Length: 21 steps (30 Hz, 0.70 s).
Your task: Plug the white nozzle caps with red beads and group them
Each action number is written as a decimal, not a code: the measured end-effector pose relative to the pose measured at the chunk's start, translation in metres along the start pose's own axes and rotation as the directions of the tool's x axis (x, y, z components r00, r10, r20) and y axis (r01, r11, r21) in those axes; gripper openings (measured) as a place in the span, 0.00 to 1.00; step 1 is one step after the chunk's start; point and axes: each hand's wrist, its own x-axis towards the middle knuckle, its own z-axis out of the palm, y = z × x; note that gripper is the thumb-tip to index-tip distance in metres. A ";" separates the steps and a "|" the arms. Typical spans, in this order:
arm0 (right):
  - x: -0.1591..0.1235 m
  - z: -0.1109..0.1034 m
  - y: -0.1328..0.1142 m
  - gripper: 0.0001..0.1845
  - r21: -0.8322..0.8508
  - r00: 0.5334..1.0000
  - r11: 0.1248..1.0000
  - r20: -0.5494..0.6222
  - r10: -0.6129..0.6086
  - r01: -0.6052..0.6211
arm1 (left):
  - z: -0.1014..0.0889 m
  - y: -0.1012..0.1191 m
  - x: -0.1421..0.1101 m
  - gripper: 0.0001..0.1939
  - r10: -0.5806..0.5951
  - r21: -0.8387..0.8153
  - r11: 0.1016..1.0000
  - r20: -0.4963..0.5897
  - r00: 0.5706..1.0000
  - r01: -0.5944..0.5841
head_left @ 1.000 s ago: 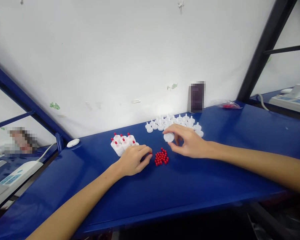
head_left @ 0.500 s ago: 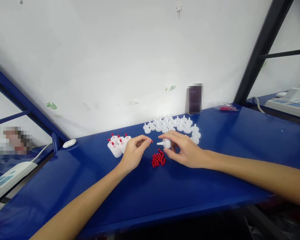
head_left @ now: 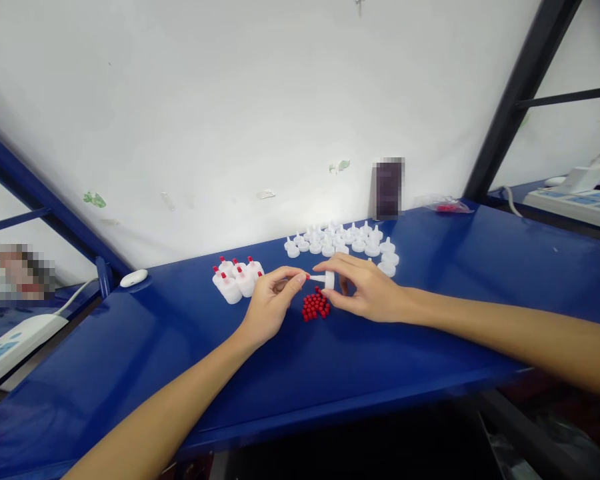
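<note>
My right hand grips a white nozzle cap held sideways, spout pointing left. My left hand pinches a small red tip against the end of that spout. Just below the two hands lies a pile of several red tips on the blue table. A cluster of several bare white caps sits behind my right hand. To the left of my left hand stands a group of several white caps with red tips fitted.
A white wall rises right behind the table. A dark upright object and a clear bag with red bits stand at the back right. A white mouse lies at the back left. Power strips lie on neighbouring tables at both sides.
My left hand lifted a red tip from the pile and brought it to the spout. My right hand picked up a white cap, turned it sideways and moved it left to meet it.
</note>
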 end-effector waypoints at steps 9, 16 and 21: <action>0.004 -0.002 0.001 0.16 -0.001 0.974 0.980 -0.107 -0.199 0.200 | 0.007 0.000 -0.003 0.17 0.061 0.029 0.998 0.062 0.996 -0.062; 0.003 -0.001 0.005 0.14 -0.008 0.962 0.974 -0.157 -0.225 0.226 | 0.005 0.002 -0.004 0.17 0.026 0.007 1.000 0.036 0.999 -0.026; 0.003 -0.002 0.002 0.13 -0.039 0.965 0.976 -0.149 -0.218 0.215 | 0.006 -0.001 -0.002 0.21 -0.029 -0.074 0.997 0.019 0.999 0.030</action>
